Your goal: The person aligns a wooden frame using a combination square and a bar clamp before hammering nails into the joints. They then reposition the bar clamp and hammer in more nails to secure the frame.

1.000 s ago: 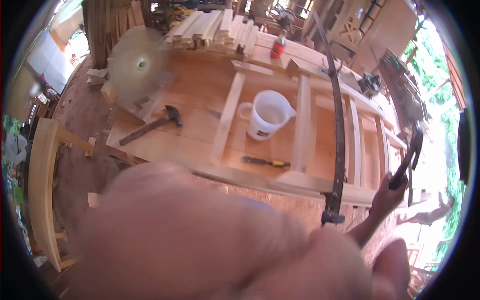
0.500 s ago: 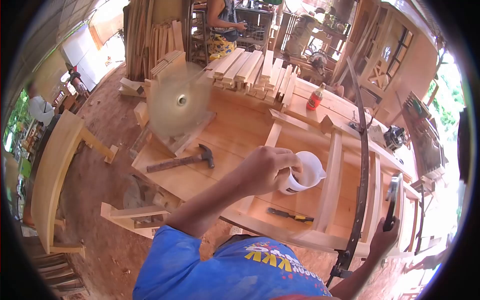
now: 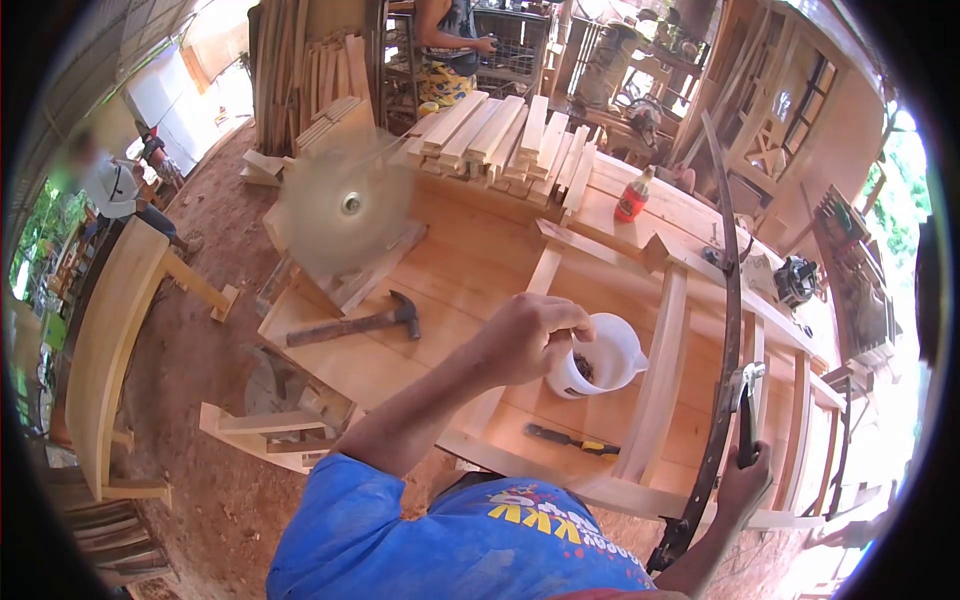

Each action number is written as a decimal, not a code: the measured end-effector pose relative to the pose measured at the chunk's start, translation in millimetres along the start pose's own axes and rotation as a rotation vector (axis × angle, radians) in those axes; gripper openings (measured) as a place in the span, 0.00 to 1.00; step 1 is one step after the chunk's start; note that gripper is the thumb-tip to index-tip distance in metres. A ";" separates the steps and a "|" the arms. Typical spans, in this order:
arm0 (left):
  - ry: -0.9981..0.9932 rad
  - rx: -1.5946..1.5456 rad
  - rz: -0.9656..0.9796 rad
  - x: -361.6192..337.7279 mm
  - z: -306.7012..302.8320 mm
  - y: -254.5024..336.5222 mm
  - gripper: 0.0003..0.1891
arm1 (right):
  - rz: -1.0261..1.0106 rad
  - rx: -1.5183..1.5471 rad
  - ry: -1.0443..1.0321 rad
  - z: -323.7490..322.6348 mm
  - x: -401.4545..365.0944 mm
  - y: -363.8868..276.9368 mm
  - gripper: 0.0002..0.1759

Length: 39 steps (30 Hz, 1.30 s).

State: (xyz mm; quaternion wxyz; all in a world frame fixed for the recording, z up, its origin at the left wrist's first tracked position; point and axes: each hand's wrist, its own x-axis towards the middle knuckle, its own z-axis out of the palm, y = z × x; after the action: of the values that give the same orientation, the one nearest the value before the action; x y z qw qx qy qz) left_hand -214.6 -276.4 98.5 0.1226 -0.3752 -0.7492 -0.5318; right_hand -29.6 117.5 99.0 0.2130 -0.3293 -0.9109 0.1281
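A: Why's that white plastic pitcher with a spout (image 3: 618, 355) parked inside the pale timber frame (image 3: 655, 385)?

B: Looks like easy reach to me — it sits upright between two crosspieces, with small dark bits (image 3: 583, 369) at the bottom. Left hand (image 3: 532, 328) is right at the rim, fingers curled, but I can't tell if they pinch anything or touch the wall

A: And the right?

B: Right hand (image 3: 745, 484) is closed round the grip of a black-handled tool with a shiny metal head (image 3: 747, 395), head up, beside the long dark metal bar (image 3: 734, 310) across the frame. Gripping low probably leaves the head free

A: Other tools?

B: Wooden-handled claw hammer (image 3: 350, 328) lies flat on the broad reddish boards (image 3: 470, 240), and a slim black-and-yellow tool (image 3: 572, 440) is near the pitcher — both likely down to free the hands
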 end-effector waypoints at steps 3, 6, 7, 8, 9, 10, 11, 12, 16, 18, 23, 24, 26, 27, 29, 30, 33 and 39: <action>0.007 -0.014 -0.003 5.2 5.0 -12.2 0.06 | -0.061 -0.039 0.057 7.4 7.1 4.3 0.17; 0.013 -0.025 -0.019 10.4 9.0 -25.7 0.08 | -0.050 -0.066 0.059 11.6 13.9 3.9 0.18; 0.014 -0.030 -0.028 12.3 9.3 -29.1 0.09 | -0.057 -0.067 0.057 12.9 15.6 3.0 0.18; 0.016 -0.048 -0.049 12.6 10.0 -29.7 0.10 | -0.065 -0.071 0.051 13.2 15.8 2.9 0.18; 0.020 -0.063 -0.068 15.1 9.1 -30.3 0.11 | -0.075 -0.071 0.047 14.8 18.0 1.7 0.18; 0.022 -0.079 -0.088 16.7 8.9 -30.9 0.12 | -0.069 -0.082 0.027 16.0 19.9 2.9 0.18; 0.019 -0.076 -0.113 17.7 8.8 -31.9 0.13 | -0.064 -0.092 0.006 17.3 21.9 5.0 0.18; 0.014 -0.072 -0.137 18.8 8.5 -33.3 0.13 | -0.058 -0.102 -0.014 19.2 24.2 6.1 0.18; 0.012 -0.097 -0.207 17.1 14.4 -41.4 0.14 | -0.012 -0.108 -0.046 27.4 24.7 6.8 0.19; 0.031 -0.112 -0.184 15.6 20.5 -51.4 0.14 | 0.001 -0.130 -0.046 30.7 24.2 6.3 0.20; 0.033 -0.126 -0.226 6.5 30.2 -68.5 0.14 | 0.013 -0.126 -0.057 33.6 25.1 7.7 0.19; 0.032 -0.119 -0.241 5.0 30.3 -68.9 0.13 | -0.008 -0.121 -0.037 34.6 24.9 8.4 0.18; 0.031 -0.112 -0.263 3.3 31.0 -70.3 0.13 | 0.013 -0.117 -0.048 34.3 23.2 3.6 0.18; 0.031 -0.113 -0.270 2.3 31.7 -71.4 0.13 | 0.023 -0.115 -0.054 34.3 22.7 1.7 0.18; 0.028 -0.112 -0.281 0.5 32.3 -73.8 0.12 | 0.032 -0.093 -0.081 36.7 24.0 4.0 0.18; 0.025 -0.110 -0.283 -0.3 32.4 -75.2 0.12 | 0.036 -0.082 -0.095 37.7 24.7 4.6 0.18; 0.020 -0.115 -0.296 -2.1 33.6 -80.5 0.12 | 0.047 -0.078 -0.140 38.8 24.8 -2.7 0.17; 0.035 -0.229 -0.395 -1.6 35.0 -89.8 0.12 | -0.032 -0.179 -0.128 46.0 22.2 -5.4 0.18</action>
State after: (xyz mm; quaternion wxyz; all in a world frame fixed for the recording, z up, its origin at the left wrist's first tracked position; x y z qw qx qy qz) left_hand -268.1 -259.7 20.2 -0.0143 -0.2235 -0.7407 -0.6334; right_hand -69.6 123.7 67.4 0.1260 -0.3234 -0.9357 0.0634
